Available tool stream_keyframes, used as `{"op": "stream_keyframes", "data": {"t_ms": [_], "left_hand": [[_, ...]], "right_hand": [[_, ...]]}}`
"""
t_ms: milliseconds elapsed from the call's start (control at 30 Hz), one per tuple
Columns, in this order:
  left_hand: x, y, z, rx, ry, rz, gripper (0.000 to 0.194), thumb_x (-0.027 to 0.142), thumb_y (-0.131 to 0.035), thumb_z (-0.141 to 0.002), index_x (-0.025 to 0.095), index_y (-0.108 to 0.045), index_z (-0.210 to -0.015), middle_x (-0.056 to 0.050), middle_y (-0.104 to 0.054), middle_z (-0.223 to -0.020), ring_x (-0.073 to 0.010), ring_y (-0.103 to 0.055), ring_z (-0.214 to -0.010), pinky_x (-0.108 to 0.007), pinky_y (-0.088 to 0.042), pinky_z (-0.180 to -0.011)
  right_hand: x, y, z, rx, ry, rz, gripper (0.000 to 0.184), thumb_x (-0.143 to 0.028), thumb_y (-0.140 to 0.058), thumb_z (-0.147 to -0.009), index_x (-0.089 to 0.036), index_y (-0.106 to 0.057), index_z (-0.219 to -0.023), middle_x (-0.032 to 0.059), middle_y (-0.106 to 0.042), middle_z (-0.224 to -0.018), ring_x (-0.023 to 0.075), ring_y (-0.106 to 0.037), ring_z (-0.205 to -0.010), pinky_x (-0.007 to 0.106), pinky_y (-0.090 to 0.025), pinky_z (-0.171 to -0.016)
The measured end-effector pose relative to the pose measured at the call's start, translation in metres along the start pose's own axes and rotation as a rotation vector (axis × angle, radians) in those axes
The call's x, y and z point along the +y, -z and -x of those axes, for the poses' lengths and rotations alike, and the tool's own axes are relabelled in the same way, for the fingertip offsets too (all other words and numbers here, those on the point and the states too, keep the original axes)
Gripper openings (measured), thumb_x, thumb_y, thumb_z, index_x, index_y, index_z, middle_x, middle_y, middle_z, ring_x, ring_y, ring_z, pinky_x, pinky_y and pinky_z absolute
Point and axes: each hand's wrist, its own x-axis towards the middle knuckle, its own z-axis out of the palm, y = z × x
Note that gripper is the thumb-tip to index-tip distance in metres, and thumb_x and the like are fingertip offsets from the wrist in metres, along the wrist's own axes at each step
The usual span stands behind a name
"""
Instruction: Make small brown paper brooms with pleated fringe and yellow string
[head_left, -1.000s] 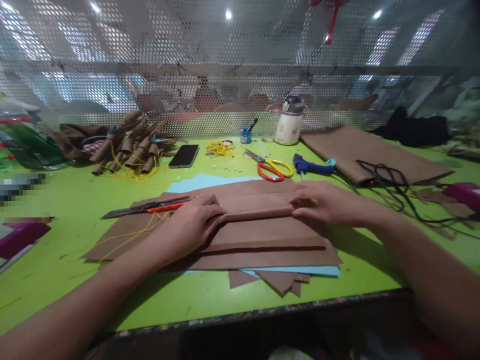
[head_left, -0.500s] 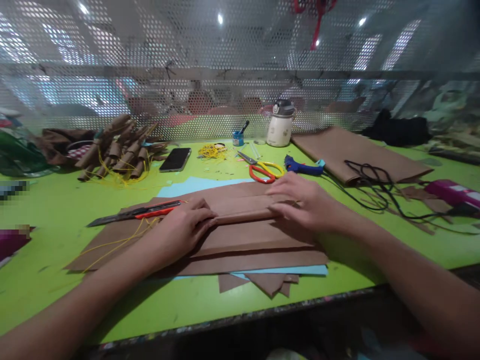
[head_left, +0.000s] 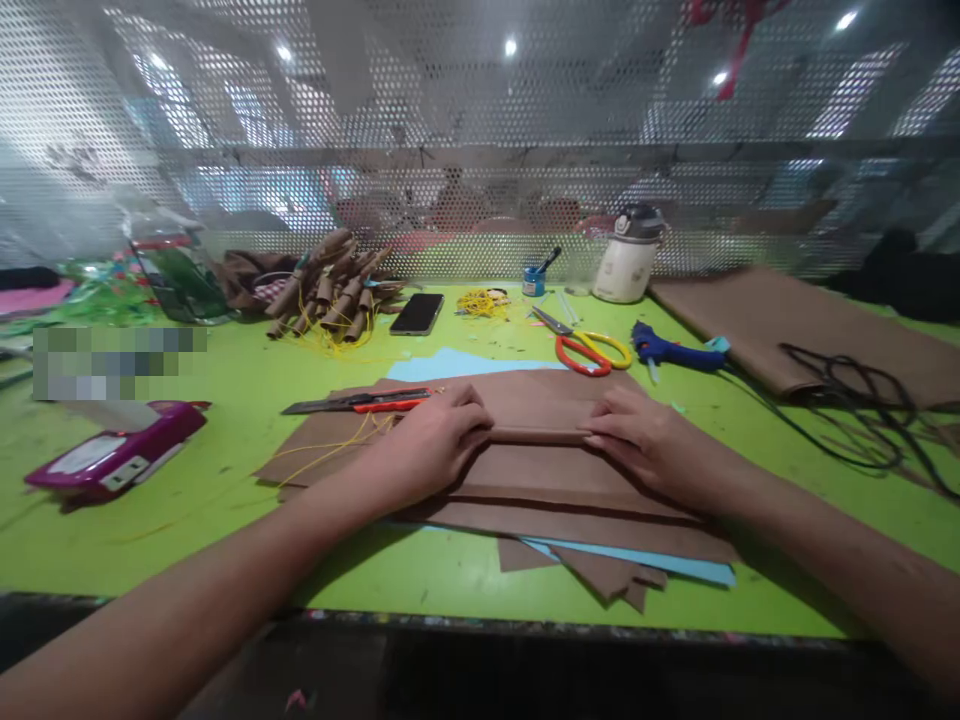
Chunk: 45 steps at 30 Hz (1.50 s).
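A narrow roll of brown paper (head_left: 538, 435) lies crosswise over a stack of brown paper sheets (head_left: 555, 475). My left hand (head_left: 450, 435) pinches its left end, fingers closed. At the right end, my right hand (head_left: 637, 435) grips the roll between thumb and fingertips. Light blue paper (head_left: 450, 365) shows from under the stack at the back and at the front. Left of my left hand, an orange and black utility knife (head_left: 360, 402) rests on the stack, with thin yellow string (head_left: 330, 462) beside it.
Behind the stack are scissors (head_left: 592, 352), a blue glue gun (head_left: 675, 352), a phone (head_left: 418, 314) and tangled yellow string (head_left: 482, 303). Bundled paper rolls (head_left: 345, 295) lie back left, a bottle (head_left: 628, 258) back right. A purple device (head_left: 120, 455) sits left; a black cord (head_left: 847, 380) loops at right.
The view has swung left, shifting everything rightward in the picture. My right hand's fingers have closed in on the roll's end, and my hands are nearer each other.
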Motion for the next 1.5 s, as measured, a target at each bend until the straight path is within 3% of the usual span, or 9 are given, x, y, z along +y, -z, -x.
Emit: {"op": "stream_keyframes", "data": {"t_ms": [267,500,667,1133,1300,1500], "left_hand": [[0.007,0.004,-0.003,-0.033,-0.013,-0.156,0.030,0.025,-0.042,-0.093,0.013,-0.070,-0.093,-0.011,-0.059,-0.091,-0.0197,-0.056,-0.084,-0.033,-0.045,-0.078],[-0.003,-0.003,-0.005,-0.009,-0.052,-0.188,0.029,0.023,-0.040,-0.094,0.014,-0.068,-0.098,-0.010,-0.058,-0.093,-0.0185,-0.055,-0.082,-0.032,-0.045,-0.076],[-0.004,-0.005,-0.006,-0.011,-0.055,-0.207,0.030,0.020,-0.037,-0.094,0.013,-0.066,-0.098,-0.011,-0.057,-0.093,-0.0187,-0.054,-0.081,-0.032,-0.044,-0.076],[-0.004,-0.010,-0.010,0.012,-0.054,-0.344,0.036,0.021,-0.032,-0.095,0.011,-0.066,-0.092,-0.012,-0.054,-0.089,-0.0220,-0.048,-0.084,-0.037,-0.042,-0.077],[-0.005,-0.010,-0.009,0.061,-0.032,-0.292,0.029,0.027,-0.039,-0.093,0.014,-0.062,-0.107,-0.011,-0.054,-0.096,-0.0202,-0.051,-0.086,-0.035,-0.044,-0.078],[-0.011,-0.007,-0.016,0.026,-0.073,-0.261,0.028,0.023,-0.041,-0.092,0.013,-0.067,-0.085,-0.010,-0.057,-0.089,-0.0181,-0.052,-0.080,-0.032,-0.044,-0.076]], "right_hand": [[-0.001,-0.001,0.000,-0.011,-0.053,0.035,0.028,-0.027,-0.042,-0.094,-0.016,-0.066,-0.085,0.0105,-0.058,-0.088,0.0211,-0.053,-0.082,0.036,-0.046,-0.072],[-0.016,-0.001,-0.003,0.026,0.042,0.286,0.026,-0.017,-0.042,-0.092,-0.015,-0.061,-0.110,0.0127,-0.062,-0.092,0.0252,-0.050,-0.090,0.042,-0.042,-0.081],[-0.023,-0.004,-0.008,-0.021,0.085,0.377,0.026,-0.015,-0.040,-0.092,-0.012,-0.064,-0.100,0.0138,-0.062,-0.094,0.0244,-0.048,-0.087,0.039,-0.041,-0.079],[-0.009,-0.001,-0.020,-0.085,0.043,0.348,0.028,-0.017,-0.040,-0.094,-0.016,-0.068,-0.096,0.0101,-0.060,-0.090,0.0201,-0.048,-0.085,0.032,-0.037,-0.076],[0.000,0.001,-0.026,-0.136,0.077,0.328,0.026,-0.018,-0.042,-0.093,-0.017,-0.068,-0.086,0.0080,-0.061,-0.087,0.0186,-0.048,-0.085,0.031,-0.036,-0.077],[0.004,0.008,-0.037,-0.191,0.073,0.242,0.027,-0.020,-0.042,-0.093,-0.017,-0.067,-0.084,0.0076,-0.062,-0.086,0.0170,-0.052,-0.080,0.028,-0.038,-0.072]]}}
